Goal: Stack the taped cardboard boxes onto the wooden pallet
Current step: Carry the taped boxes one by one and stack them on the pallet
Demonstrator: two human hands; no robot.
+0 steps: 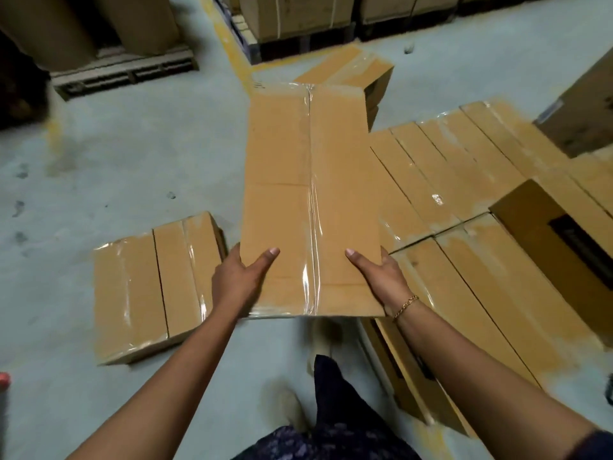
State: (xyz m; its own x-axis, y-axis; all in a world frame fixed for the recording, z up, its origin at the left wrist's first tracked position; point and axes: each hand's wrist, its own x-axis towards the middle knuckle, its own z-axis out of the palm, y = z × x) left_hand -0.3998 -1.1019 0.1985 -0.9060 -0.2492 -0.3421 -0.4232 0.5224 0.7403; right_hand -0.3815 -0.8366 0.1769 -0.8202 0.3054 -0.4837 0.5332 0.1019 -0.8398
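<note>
Hands: two, both yours, both on the near end of one box
Left hand [242, 280]: thumb lies on the top face, fingers curl round the left edge and out of sight beneath
Right hand [381, 277]: same grip on the right edge; a bracelet [406, 305] sits on the wrist
Held box [308, 194]: one, long and flat, off the floor [116, 161], pointing away from you; clear tape seals its centre seam
Floor group [149, 287]: at least two taped boxes side by side, left of the held box
Far box [351, 68]: one, partly hidden behind the held box
Right stack [464, 167]: at least four taped boxes in the far row, at least two in the near row; what it rests on is hidden
Dark carton [557, 234]: one, on top of the right stack
Contents: every box is sealed, so you cannot tell
Far wooden pallet [126, 71]: one, carrying two brown rolls [66, 24]
Dark pallet [298, 44]: carries large cartons [298, 14]
</note>
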